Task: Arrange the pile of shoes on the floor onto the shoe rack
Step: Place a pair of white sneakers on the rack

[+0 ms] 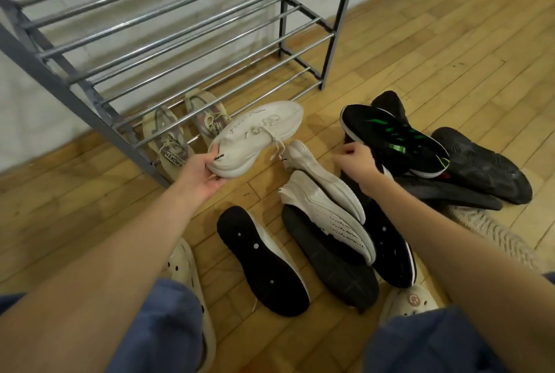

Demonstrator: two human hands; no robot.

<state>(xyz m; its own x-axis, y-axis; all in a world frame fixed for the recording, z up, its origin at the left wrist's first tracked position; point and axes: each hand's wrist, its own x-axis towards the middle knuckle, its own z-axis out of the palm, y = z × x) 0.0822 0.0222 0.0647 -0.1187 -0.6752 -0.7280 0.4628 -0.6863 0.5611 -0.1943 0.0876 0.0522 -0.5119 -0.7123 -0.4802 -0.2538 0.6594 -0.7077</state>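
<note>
My left hand [201, 171] grips the heel of a white sneaker [258, 135], held above the floor just in front of the grey metal shoe rack [168, 42]. A beige pair of sneakers [186, 129] stands on the rack's lowest bars. My right hand [357, 159] hovers over the pile with fingers curled, next to the heel of a black sneaker with green stripes [393, 138]; whether it touches that shoe is unclear. On the floor lie two white shoes on their sides [327, 204], a black-soled shoe turned sole up [261, 258] and several dark shoes [480, 162].
The rack leans against a white wall, its upper tiers bare. Wooden floor stretches to the right and behind the pile. My feet in cream clogs [192, 276] flank the pile's near side, and a knitted beige shoe [492, 231] lies at the right.
</note>
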